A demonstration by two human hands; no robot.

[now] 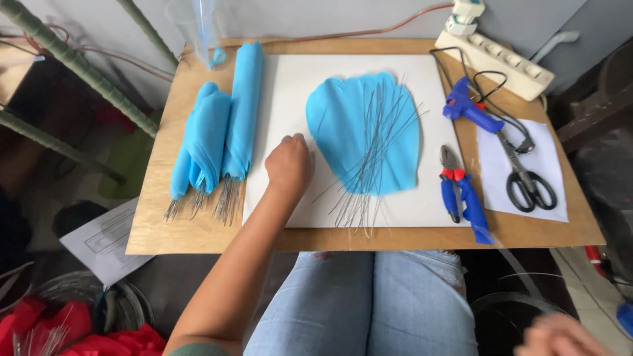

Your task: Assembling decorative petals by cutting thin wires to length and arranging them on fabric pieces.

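Blue fabric petal (362, 135), one, flat on white sheet (283, 86) on tabletop (198, 234) under loose thin wires (369, 165); left hand (288, 165) fisted beside it, fingers curled, holding nothing visible; right hand (560, 335) blurred, grip unclear; two wired blue bundles (217, 132) left.

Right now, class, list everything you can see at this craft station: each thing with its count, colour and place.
Wooden board: one, tan, on the lap.
White sheet: one, mid-board.
Fabric petals: a pile, blue, on the sheet, thin grey wires across them.
Wired petal bundles: several, blue, board's left.
Pliers: one, blue-and-red handles, right of the sheet.
Glue gun: one, blue, upper right.
Scissors: one, black, on white paper.
Power strip: one, cream, top right.
Red fabric: bottom left.
Left hand: fisted on the sheet.
Right hand: blurred, bottom right.
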